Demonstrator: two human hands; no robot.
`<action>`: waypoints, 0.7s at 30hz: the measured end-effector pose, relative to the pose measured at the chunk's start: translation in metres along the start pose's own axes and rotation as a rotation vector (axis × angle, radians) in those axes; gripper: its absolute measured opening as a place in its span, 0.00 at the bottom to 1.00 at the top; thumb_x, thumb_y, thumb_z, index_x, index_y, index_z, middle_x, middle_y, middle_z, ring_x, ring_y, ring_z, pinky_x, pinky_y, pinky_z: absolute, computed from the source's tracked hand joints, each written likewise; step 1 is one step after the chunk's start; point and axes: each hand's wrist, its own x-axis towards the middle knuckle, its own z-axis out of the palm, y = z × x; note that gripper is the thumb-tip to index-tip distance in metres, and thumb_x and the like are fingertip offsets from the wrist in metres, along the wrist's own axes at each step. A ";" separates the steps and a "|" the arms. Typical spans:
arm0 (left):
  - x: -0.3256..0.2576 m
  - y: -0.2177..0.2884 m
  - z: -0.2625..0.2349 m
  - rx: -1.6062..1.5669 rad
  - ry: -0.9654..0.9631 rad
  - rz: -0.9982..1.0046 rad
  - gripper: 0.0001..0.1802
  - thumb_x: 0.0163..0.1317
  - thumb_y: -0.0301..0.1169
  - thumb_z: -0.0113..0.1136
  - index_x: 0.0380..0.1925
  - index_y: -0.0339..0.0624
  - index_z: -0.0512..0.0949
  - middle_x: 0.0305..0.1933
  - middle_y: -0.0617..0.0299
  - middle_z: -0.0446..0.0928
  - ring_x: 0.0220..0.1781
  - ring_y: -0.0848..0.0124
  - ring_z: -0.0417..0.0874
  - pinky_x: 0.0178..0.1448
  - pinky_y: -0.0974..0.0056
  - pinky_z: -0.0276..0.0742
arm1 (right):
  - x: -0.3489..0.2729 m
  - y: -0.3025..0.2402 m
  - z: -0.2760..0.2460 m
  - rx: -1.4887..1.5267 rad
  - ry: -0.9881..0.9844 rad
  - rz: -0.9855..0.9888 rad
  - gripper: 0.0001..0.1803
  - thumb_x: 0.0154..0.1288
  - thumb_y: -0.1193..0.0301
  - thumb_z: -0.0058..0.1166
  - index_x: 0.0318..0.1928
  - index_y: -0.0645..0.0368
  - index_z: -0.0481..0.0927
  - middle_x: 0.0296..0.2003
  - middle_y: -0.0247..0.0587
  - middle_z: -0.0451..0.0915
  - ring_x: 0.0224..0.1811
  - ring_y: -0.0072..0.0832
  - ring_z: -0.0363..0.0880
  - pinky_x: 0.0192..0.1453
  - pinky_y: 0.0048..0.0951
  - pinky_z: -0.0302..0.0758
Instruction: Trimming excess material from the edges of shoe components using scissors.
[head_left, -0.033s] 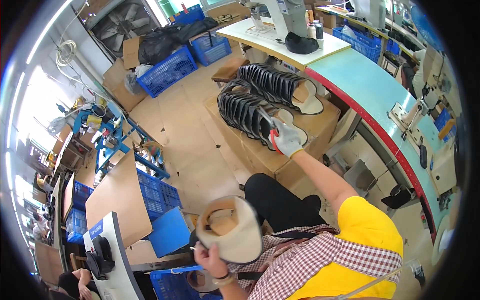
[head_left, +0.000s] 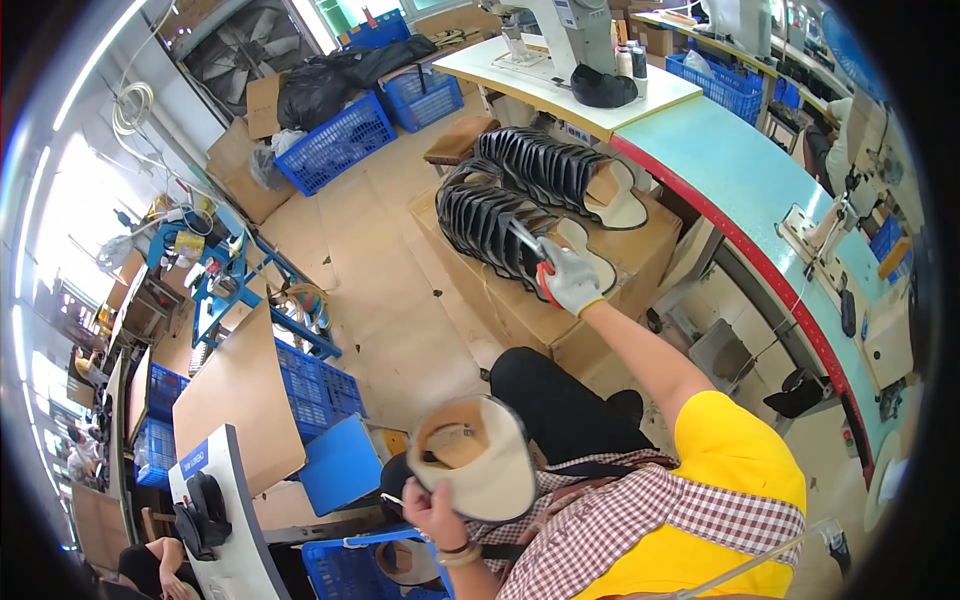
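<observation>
My bare left hand (head_left: 436,514) is closed on the rim of a cream shoe upper (head_left: 492,472) with a tan lining, held over my lap. A thin white stick-like piece pokes out beside its fingers; what it is I cannot make out. Farther off, my gloved right hand (head_left: 573,281) grips scissors (head_left: 540,262) with red handles, blades pointing away to the upper left. It hovers over the near end of a row of nested black-edged shoe uppers (head_left: 490,235). Alongside lies a second row of uppers (head_left: 550,170), both on a brown cardboard box (head_left: 560,335).
A blue crate (head_left: 335,568) with another upper in it stands beside my left arm. Right of the box runs a blue-green worktable (head_left: 720,160) with a red edge. A sewing machine (head_left: 580,45) stands beyond, and blue crates (head_left: 335,143) at the far left.
My left hand and the cream upper have shifted slightly to the right, and the upper has turned a little. The right hand with the scissors has barely moved.
</observation>
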 end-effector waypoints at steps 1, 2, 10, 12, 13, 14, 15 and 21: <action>-0.007 -0.013 0.014 0.027 -0.008 -0.041 0.14 0.52 0.22 0.60 0.19 0.41 0.62 0.24 0.69 0.61 0.27 0.79 0.60 0.30 0.70 0.58 | 0.001 0.018 0.015 -0.003 0.045 -0.078 0.24 0.58 0.65 0.53 0.57 0.46 0.69 0.36 0.49 0.78 0.37 0.49 0.79 0.40 0.47 0.74; -0.016 -0.024 0.024 0.064 0.002 -0.080 0.18 0.52 0.22 0.61 0.17 0.41 0.59 0.22 0.69 0.58 0.25 0.79 0.56 0.28 0.69 0.54 | 0.003 0.025 0.029 0.006 0.080 -0.166 0.24 0.58 0.64 0.53 0.56 0.46 0.69 0.36 0.49 0.78 0.38 0.48 0.79 0.40 0.47 0.74; -0.084 -0.075 0.031 0.188 -0.144 -0.264 0.19 0.54 0.26 0.58 0.17 0.38 0.56 0.17 0.65 0.53 0.21 0.75 0.54 0.25 0.65 0.53 | 0.016 0.057 0.058 1.663 0.249 0.977 0.07 0.56 0.76 0.52 0.36 0.55 0.74 0.27 0.43 0.77 0.27 0.39 0.77 0.33 0.38 0.77; -0.084 -0.071 0.030 0.216 -0.199 -0.249 0.20 0.56 0.28 0.60 0.17 0.38 0.57 0.16 0.63 0.54 0.20 0.72 0.54 0.25 0.64 0.54 | 0.008 0.061 0.062 1.646 0.366 1.033 0.05 0.57 0.77 0.51 0.29 0.55 0.70 0.23 0.39 0.74 0.19 0.35 0.72 0.24 0.34 0.74; -0.083 -0.068 0.031 0.319 -0.242 -0.221 0.21 0.57 0.30 0.61 0.17 0.37 0.58 0.16 0.63 0.55 0.20 0.71 0.55 0.25 0.63 0.55 | 0.004 0.062 0.061 1.689 0.257 0.969 0.05 0.57 0.77 0.51 0.27 0.56 0.69 0.21 0.39 0.71 0.19 0.33 0.71 0.23 0.32 0.71; -0.082 -0.064 0.033 0.423 -0.285 -0.192 0.22 0.58 0.32 0.63 0.17 0.37 0.59 0.16 0.62 0.56 0.20 0.71 0.56 0.25 0.63 0.56 | 0.002 0.063 0.060 1.730 0.150 0.901 0.06 0.57 0.78 0.50 0.25 0.56 0.68 0.19 0.38 0.69 0.18 0.32 0.70 0.23 0.30 0.69; -0.079 -0.057 0.035 0.446 -0.308 -0.191 0.24 0.60 0.36 0.63 0.17 0.36 0.61 0.16 0.60 0.56 0.20 0.69 0.58 0.25 0.62 0.58 | -0.001 0.061 0.057 1.750 0.163 0.864 0.08 0.56 0.79 0.50 0.24 0.56 0.68 0.17 0.36 0.67 0.18 0.30 0.69 0.21 0.30 0.67; -0.068 -0.029 0.018 0.648 -0.404 -0.198 0.21 0.61 0.35 0.61 0.18 0.33 0.65 0.16 0.51 0.63 0.20 0.64 0.62 0.25 0.58 0.61 | -0.030 0.054 0.007 1.690 0.333 0.726 0.07 0.57 0.79 0.49 0.36 0.56 0.71 0.19 0.33 0.67 0.18 0.27 0.69 0.22 0.31 0.71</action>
